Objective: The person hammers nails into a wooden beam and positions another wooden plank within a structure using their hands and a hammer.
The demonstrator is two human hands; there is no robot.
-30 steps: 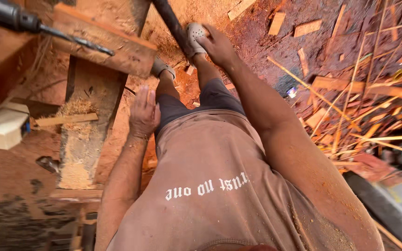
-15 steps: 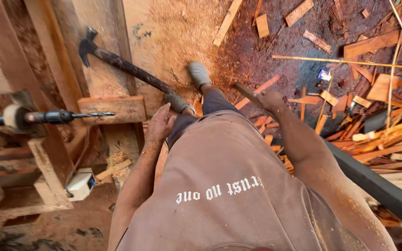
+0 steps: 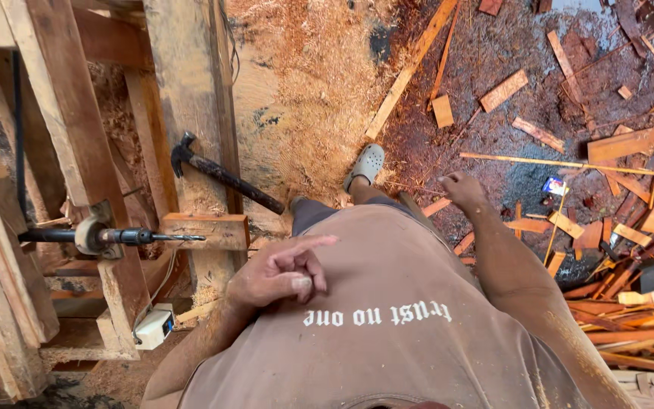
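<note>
Thin wood strip (image 3: 416, 206) in the right hand (image 3: 463, 189), just beside the right thigh; looks light, stiff, splintery, best taken mid-length. Right fingers curled round it. Left hand (image 3: 281, 271) loosely curled, index out, holding nothing. Hammer (image 3: 221, 173) at 10 o'clock, drill bit (image 3: 172, 238) left.

Rough wooden bench (image 3: 191, 91), matt rusty metal hammer (image 3: 225, 174)

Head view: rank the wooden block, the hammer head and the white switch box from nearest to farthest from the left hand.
Measured from the left hand:
1. Wooden block, just up-left, at the drill bit's tip.
2. White switch box, down-left, low on the bench frame.
3. Hammer head, up-left, on the upright plank.
</note>
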